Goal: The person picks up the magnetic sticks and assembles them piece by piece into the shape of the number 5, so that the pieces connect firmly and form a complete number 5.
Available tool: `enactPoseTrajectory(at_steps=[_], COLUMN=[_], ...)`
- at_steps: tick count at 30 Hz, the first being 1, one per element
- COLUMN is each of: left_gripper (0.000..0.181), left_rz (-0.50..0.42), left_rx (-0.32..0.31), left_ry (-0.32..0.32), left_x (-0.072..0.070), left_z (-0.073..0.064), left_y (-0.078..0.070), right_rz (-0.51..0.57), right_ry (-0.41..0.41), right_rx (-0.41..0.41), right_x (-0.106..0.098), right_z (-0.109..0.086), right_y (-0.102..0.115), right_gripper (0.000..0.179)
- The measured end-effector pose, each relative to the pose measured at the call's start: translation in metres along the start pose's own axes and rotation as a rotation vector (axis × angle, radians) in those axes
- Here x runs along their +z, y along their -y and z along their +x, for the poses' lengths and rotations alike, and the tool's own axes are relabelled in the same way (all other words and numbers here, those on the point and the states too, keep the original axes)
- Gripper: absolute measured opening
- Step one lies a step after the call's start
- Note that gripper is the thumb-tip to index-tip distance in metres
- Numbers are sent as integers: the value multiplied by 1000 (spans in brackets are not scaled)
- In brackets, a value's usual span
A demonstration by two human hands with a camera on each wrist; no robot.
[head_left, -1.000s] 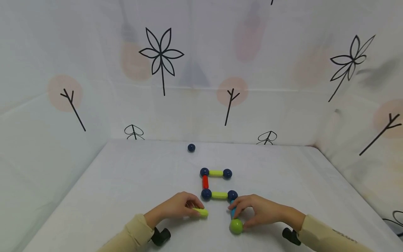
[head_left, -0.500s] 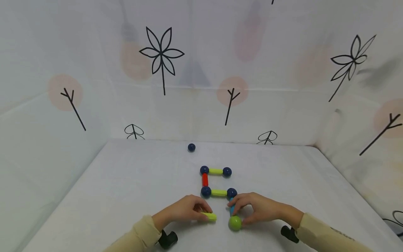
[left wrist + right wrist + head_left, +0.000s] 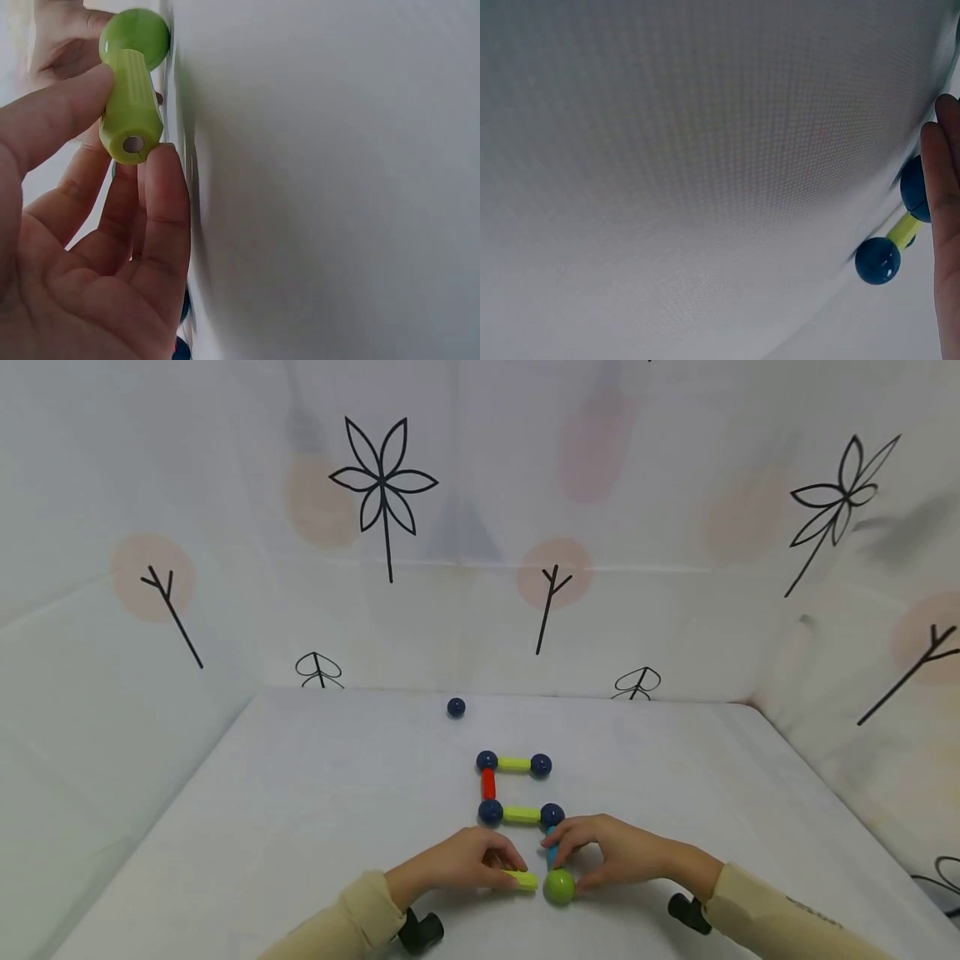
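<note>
My left hand [image 3: 474, 860] pinches a yellow-green magnetic rod [image 3: 527, 881] between thumb and fingers. In the left wrist view the rod's near end shows a round metal tip, and its far end points at a green ball [image 3: 139, 36]; whether they touch I cannot tell. My right hand [image 3: 630, 852] holds the green ball [image 3: 559, 887] by thumb and forefinger, its other fingers along a blue rod [image 3: 552, 855], partly hidden. The blue rod joins a navy ball [image 3: 552, 815]. From there a yellow-green rod [image 3: 521, 815], navy balls, a red rod [image 3: 489, 784] and another yellow-green rod [image 3: 514, 764] continue.
A loose navy ball [image 3: 456, 707] lies near the back edge of the white table [image 3: 337, 777]. Behind and beside it hangs a patterned cloth [image 3: 465, 635]. Black wrist cameras sit below both wrists.
My left hand has moved right with the yellow-green rod, close up to the green ball. My right hand keeps its hold; the view has tilted slightly.
</note>
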State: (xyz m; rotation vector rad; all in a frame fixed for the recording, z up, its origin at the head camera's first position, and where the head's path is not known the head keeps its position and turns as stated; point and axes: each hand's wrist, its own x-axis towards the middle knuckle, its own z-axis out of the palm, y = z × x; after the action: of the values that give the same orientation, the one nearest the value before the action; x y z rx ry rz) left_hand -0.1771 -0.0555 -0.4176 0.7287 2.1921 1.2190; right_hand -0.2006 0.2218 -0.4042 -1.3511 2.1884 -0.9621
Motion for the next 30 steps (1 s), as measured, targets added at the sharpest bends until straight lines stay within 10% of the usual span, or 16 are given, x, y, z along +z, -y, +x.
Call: enactPoseTrajectory(at_steps=[17,30], left_gripper=[12,14], left_rz=[-7,38], left_rx=[-1,40], left_ry=[-8,-111], left_x=[5,-20], left_z=[4,2], left_y=[-7,3], right_rz=[-20,-4], right_ry=[10,9], right_rx=[13,8], right_x=[-2,0], right_z=[0,0], right_y=[2,3], right_gripper=[23,23])
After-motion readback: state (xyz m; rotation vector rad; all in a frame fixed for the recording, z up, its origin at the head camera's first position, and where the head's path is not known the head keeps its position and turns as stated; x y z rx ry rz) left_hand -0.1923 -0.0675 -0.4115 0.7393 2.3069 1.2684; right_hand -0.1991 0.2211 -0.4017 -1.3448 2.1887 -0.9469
